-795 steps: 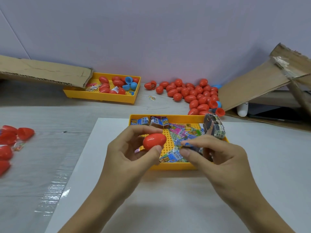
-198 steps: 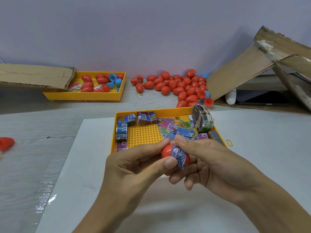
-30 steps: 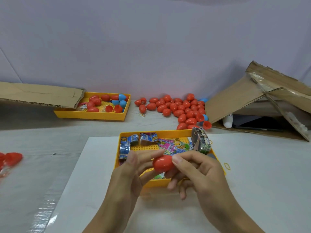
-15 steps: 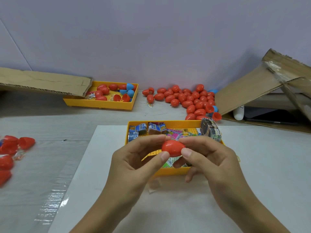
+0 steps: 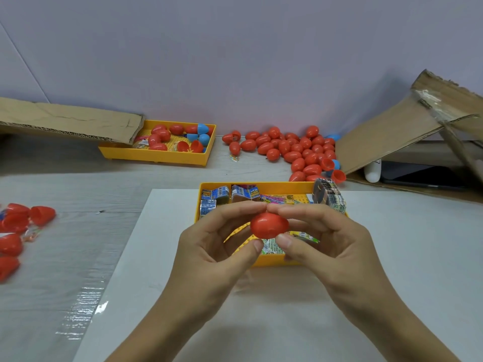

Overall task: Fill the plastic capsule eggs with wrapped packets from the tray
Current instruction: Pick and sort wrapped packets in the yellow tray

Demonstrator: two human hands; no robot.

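Both hands meet over the near tray: the left hand (image 5: pixel 209 246) and the right hand (image 5: pixel 332 241) pinch one red capsule egg (image 5: pixel 269 226) between forefingers on top and thumbs underneath, fingers curled round it, the egg held in the air above the yellow packet tray (image 5: pixel 261 260). A few seconds ago a blue wrapped packet was being pushed against this egg; now no packet shows at the egg and its shell reads as one closed red shape. In the last second the hands have lifted slightly and squared up on either end — by the look of it, the two halves are being pressed shut. I judge this egg filled and nearly done, ready to be set aside with the others.

Whether the seam is fully closed cannot be told; the fingers cover both ends, and the packet inside is hidden. The hands also block much of the tray, so only some wrapped packets (image 5: pixel 230 194) along its far edge and a printed block (image 5: pixel 328 194) at its right corner can be seen.

Further out on the table, a heap of red eggs (image 5: pixel 292 150) lies by the wall, a second yellow tray (image 5: pixel 156 156) sits partly under a cardboard flap (image 5: pixel 68 120), and more red egg halves (image 5: pixel 15 231) are cut off at the left edge — open or filled, hard to say.
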